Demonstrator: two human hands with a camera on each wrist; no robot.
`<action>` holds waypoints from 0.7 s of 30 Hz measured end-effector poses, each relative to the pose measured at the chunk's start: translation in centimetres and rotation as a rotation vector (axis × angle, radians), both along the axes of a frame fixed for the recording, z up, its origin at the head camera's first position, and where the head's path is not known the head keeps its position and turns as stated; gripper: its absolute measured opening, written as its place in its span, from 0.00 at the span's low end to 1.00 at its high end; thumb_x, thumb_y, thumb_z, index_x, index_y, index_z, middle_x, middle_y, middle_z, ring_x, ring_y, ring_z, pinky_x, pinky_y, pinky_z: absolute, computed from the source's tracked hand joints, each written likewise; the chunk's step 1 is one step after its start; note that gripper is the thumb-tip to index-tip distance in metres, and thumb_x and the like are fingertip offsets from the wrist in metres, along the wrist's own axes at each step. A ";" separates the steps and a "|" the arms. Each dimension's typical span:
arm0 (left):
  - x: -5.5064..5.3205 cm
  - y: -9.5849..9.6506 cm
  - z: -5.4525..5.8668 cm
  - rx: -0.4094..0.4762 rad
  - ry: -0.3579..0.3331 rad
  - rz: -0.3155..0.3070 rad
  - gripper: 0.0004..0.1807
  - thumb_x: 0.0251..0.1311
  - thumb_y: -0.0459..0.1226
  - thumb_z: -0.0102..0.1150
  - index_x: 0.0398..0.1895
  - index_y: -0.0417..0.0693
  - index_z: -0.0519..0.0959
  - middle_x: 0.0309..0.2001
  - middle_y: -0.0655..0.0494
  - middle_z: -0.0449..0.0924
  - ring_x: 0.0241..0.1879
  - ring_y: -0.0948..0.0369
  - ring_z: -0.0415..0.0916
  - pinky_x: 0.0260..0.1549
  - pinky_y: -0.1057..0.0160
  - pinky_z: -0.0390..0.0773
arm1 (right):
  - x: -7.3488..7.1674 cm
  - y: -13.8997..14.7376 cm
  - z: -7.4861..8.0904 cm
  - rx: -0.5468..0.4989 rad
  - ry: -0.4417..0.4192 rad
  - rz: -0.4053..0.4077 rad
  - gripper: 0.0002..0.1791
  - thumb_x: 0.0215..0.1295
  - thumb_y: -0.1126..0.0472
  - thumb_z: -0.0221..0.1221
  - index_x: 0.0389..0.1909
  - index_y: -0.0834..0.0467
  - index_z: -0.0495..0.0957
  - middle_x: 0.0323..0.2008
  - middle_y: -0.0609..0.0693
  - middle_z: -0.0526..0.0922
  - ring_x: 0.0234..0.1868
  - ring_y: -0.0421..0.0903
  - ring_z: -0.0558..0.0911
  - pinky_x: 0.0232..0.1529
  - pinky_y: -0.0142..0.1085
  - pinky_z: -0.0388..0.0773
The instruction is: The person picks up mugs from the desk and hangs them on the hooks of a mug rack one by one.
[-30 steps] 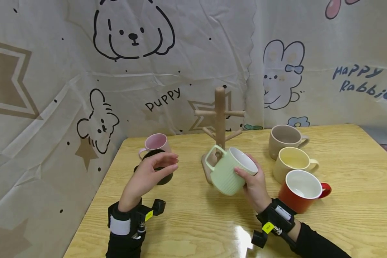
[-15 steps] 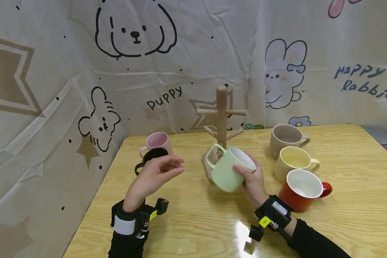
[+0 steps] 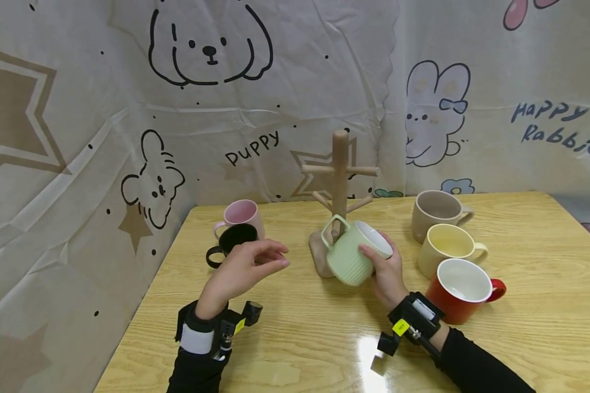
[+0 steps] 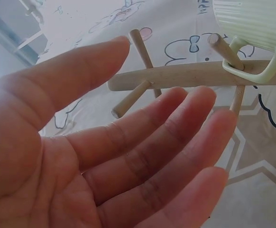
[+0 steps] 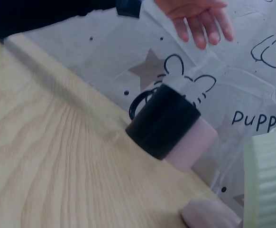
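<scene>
A ribbed pale green mug (image 3: 349, 259) is tilted in the air, its white inside facing up and right. My right hand (image 3: 388, 275) grips it near the rim, with the thumb on the outer wall. The mug's handle points left, in front of the lower part of a wooden mug tree (image 3: 341, 158). In the left wrist view the handle (image 4: 259, 76) overlaps a lower peg (image 4: 225, 51); whether they touch I cannot tell. My left hand (image 3: 243, 273) hovers with relaxed fingers and holds nothing, just right of a black mug (image 3: 236, 236).
Behind the black mug stands a pink mug (image 3: 244, 213). On the right a grey mug (image 3: 430, 218), a yellow mug (image 3: 444, 254) and a red mug (image 3: 454, 295) stand in a row on the wooden table (image 3: 295, 349). A printed cloth (image 3: 285, 65) hangs behind.
My left hand has shifted right, uncovering more of the black mug. The green mug in my right hand has risen slightly, toward the mug tree's lower pegs.
</scene>
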State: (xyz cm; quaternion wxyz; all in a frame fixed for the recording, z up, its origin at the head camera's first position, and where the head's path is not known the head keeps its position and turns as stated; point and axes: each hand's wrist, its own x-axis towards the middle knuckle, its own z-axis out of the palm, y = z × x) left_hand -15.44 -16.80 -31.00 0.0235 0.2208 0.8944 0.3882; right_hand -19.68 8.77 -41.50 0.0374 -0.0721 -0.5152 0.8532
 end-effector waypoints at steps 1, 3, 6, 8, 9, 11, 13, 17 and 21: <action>0.0 0.0 0.0 -0.003 -0.002 0.001 0.18 0.54 0.47 0.55 0.44 0.47 0.77 0.35 0.56 0.81 0.35 0.67 0.74 0.38 0.58 0.76 | -0.1 0.0 -0.1 0.000 0.003 -0.008 0.39 0.53 0.66 0.57 0.65 0.62 0.49 0.51 0.49 0.64 0.51 0.44 0.67 0.47 0.28 0.70; 0.0 0.1 -0.1 -0.013 0.000 0.000 0.17 0.54 0.47 0.55 0.43 0.47 0.77 0.34 0.57 0.80 0.34 0.67 0.74 0.38 0.59 0.76 | -0.1 0.0 0.0 0.001 0.005 -0.017 0.39 0.53 0.67 0.56 0.65 0.62 0.48 0.51 0.49 0.63 0.52 0.45 0.67 0.47 0.28 0.69; -0.1 0.2 -0.2 -0.032 0.006 -0.005 0.17 0.54 0.47 0.55 0.42 0.47 0.78 0.34 0.57 0.80 0.34 0.67 0.73 0.37 0.59 0.75 | -0.2 0.2 -0.2 -0.003 0.007 0.000 0.39 0.54 0.67 0.56 0.65 0.62 0.48 0.51 0.49 0.63 0.52 0.44 0.66 0.48 0.28 0.69; -0.1 0.3 -0.3 -0.044 0.010 -0.009 0.17 0.54 0.47 0.55 0.42 0.46 0.78 0.34 0.57 0.80 0.34 0.67 0.73 0.37 0.60 0.75 | -0.3 0.3 -0.4 -0.012 0.011 0.015 0.39 0.54 0.67 0.55 0.65 0.61 0.48 0.52 0.49 0.63 0.52 0.44 0.66 0.48 0.28 0.69; -0.2 0.4 -0.4 -0.050 0.011 -0.012 0.18 0.54 0.47 0.55 0.42 0.46 0.78 0.34 0.56 0.80 0.34 0.67 0.73 0.37 0.60 0.75 | -0.3 0.4 -0.6 -0.013 0.012 0.025 0.39 0.54 0.67 0.55 0.65 0.61 0.47 0.52 0.49 0.62 0.52 0.44 0.66 0.48 0.28 0.69; -0.1 0.4 -0.4 -0.060 0.011 -0.011 0.18 0.54 0.47 0.55 0.42 0.45 0.78 0.34 0.56 0.80 0.34 0.67 0.73 0.37 0.60 0.75 | -0.4 0.6 -0.8 -0.012 0.015 0.045 0.39 0.55 0.67 0.55 0.66 0.60 0.47 0.52 0.49 0.62 0.53 0.44 0.65 0.48 0.28 0.69; -0.1 0.4 -0.4 -0.069 0.012 -0.009 0.18 0.54 0.47 0.55 0.42 0.45 0.78 0.34 0.56 0.80 0.33 0.67 0.73 0.36 0.60 0.75 | -0.4 0.8 -1.0 -0.007 0.022 0.067 0.39 0.56 0.67 0.54 0.66 0.60 0.46 0.53 0.49 0.61 0.53 0.45 0.65 0.48 0.28 0.69; 0.0 0.4 -0.3 -0.092 0.014 -0.003 0.17 0.54 0.47 0.55 0.42 0.45 0.78 0.33 0.56 0.80 0.33 0.67 0.73 0.36 0.61 0.75 | -0.4 1.2 -1.2 0.009 0.036 0.105 0.38 0.58 0.66 0.52 0.67 0.60 0.43 0.54 0.47 0.59 0.54 0.45 0.63 0.47 0.27 0.69; 0.1 0.4 -0.2 -0.099 0.018 -0.005 0.17 0.54 0.47 0.56 0.41 0.45 0.78 0.33 0.57 0.80 0.32 0.67 0.73 0.35 0.61 0.75 | -0.2 1.3 -1.2 0.039 0.053 0.114 0.38 0.59 0.64 0.51 0.67 0.58 0.42 0.55 0.46 0.58 0.55 0.44 0.62 0.47 0.27 0.68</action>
